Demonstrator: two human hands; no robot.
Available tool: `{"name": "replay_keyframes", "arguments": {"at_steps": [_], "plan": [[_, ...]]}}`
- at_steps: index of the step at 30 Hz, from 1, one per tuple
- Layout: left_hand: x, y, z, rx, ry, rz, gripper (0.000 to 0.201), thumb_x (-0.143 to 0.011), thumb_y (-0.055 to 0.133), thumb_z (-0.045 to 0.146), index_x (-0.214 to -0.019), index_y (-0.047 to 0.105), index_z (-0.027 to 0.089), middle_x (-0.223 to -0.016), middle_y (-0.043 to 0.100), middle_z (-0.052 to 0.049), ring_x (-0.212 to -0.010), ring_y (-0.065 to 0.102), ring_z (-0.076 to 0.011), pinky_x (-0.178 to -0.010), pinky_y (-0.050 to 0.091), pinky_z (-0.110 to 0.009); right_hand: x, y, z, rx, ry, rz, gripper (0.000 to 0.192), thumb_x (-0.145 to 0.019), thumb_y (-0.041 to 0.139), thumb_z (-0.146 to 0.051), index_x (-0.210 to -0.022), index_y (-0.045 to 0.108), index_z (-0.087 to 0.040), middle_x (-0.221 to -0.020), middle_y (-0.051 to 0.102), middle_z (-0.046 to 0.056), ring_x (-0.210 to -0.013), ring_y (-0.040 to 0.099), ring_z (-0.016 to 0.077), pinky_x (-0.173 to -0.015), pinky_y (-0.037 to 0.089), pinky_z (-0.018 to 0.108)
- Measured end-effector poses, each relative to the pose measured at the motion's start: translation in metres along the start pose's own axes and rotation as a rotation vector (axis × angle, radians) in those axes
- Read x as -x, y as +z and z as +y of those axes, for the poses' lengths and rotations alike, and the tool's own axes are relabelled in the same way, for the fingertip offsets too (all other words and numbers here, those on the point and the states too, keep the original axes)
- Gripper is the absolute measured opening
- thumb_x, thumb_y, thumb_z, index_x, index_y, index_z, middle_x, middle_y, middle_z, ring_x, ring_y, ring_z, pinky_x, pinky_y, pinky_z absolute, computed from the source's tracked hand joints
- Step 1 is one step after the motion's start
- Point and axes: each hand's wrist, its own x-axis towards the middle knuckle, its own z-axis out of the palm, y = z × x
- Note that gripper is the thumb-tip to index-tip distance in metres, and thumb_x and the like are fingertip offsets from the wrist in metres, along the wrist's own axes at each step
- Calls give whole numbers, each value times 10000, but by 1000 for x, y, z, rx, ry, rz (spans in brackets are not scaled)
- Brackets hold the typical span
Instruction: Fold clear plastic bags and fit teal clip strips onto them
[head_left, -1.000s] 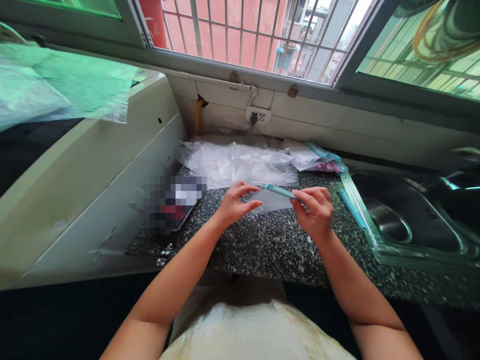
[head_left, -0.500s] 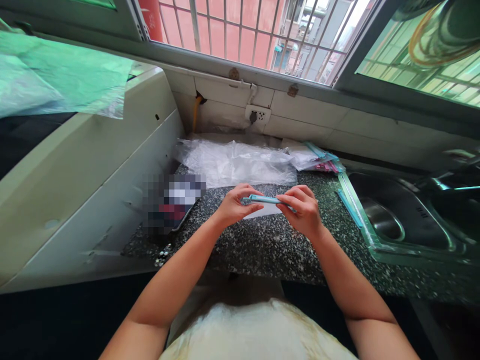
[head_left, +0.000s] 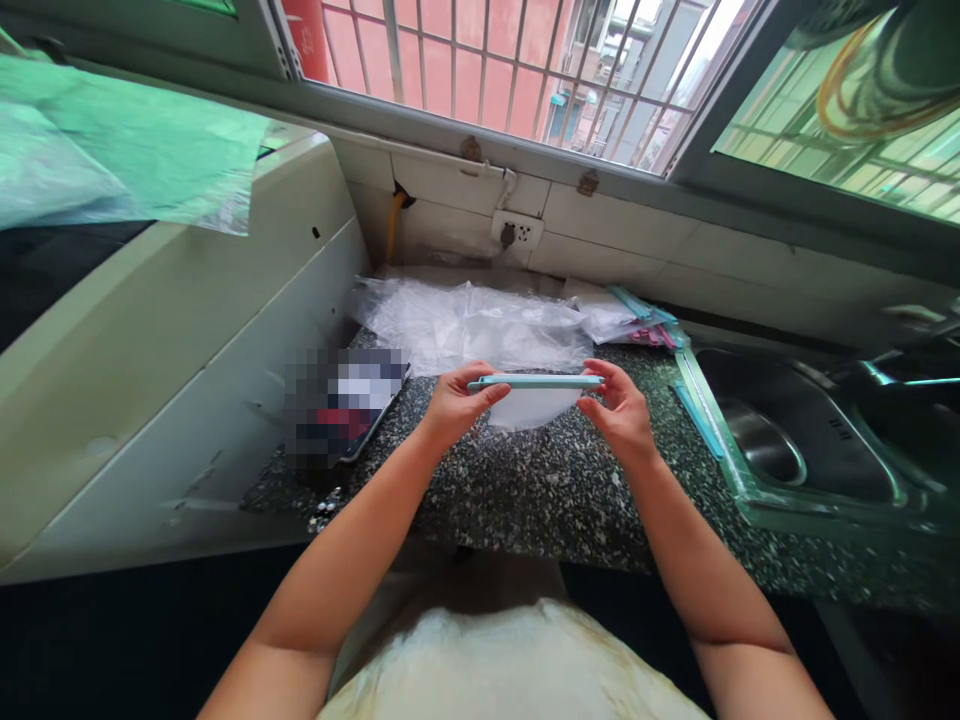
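A speckled stone bench (head_left: pixel 540 490) is running under a barred window. Above it, the left hand (head_left: pixel 450 405) and right hand (head_left: pixel 619 410) are each pinching one end of a zip bag (head_left: pixel 534 398) by its stiff teal strip, the firmest hold; the clear film below looks light, limp and slippery. Crumpled plastic sheeting (head_left: pixel 472 325) is lying farther back.

Both forearms are bare, with no sleeves, rings or watch showing; a cream, fuzzy-looking garment (head_left: pixel 517 660) covers the torso.

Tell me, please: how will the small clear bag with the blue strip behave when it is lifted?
The bag probably hangs limp: its thin clear film sags below the blue strip. The strip looks stiffer, staying straight between left hand and right hand. Likely very light.
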Motion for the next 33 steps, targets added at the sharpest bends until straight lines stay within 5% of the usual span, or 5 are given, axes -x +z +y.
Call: {"name": "replay_keyframes", "arguments": {"at_steps": [8,33], "plan": [[-3,1,2,123,-51,92,319,-537,789,441,-603,641,166,-642,498,21,-617,439,-90,-551,360,-228,3,10,4,-53,-29,-27,231,-747,663,-445,-725,653,-216,-756,626,12,-782,578,159,-750,471,336],[-3,5,-1,243,-62,145,305,-494,829,383,-549,631,156,-590,478,34,-583,407,-75,-545,323,-219,8,13,1,-114,14,-18,196,-751,671,-414,-692,648,-229,-746,618,12,-769,565,163,-767,446,327]]}}
